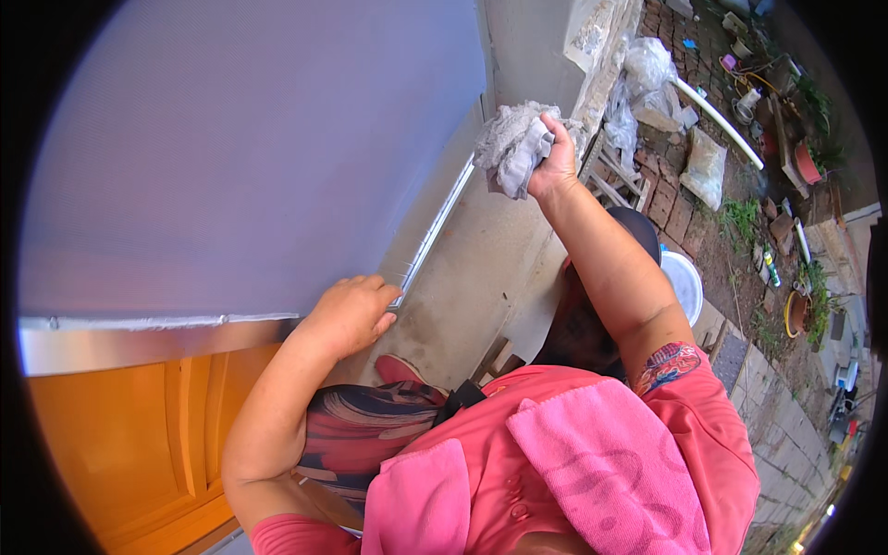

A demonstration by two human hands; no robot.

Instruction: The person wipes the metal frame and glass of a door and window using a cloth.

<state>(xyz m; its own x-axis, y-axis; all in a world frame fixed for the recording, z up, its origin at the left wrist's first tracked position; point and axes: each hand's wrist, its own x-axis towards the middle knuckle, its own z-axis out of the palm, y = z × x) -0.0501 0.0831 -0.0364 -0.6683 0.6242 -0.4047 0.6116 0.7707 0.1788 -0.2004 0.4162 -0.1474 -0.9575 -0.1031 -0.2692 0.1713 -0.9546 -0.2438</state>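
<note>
My right hand is raised and closed around a bunched grey rag, with the thumb lying over its folds. The rag looks fluffy on its far side and is held above the pale ledge, near the rough wall edge. Lower down, my left hand is at the near corner of a large grey-blue screen panel. Its fingers reach over the panel's silvery edge strip, and the thumb is apart from them. I see nothing held in that hand.
An orange wooden door panel is at lower left. Below the hands runs a concrete floor. To the right are a white bucket lid, plastic bags, a filled sack, a white pipe, bricks and plants. A pink towel hangs over my chest.
</note>
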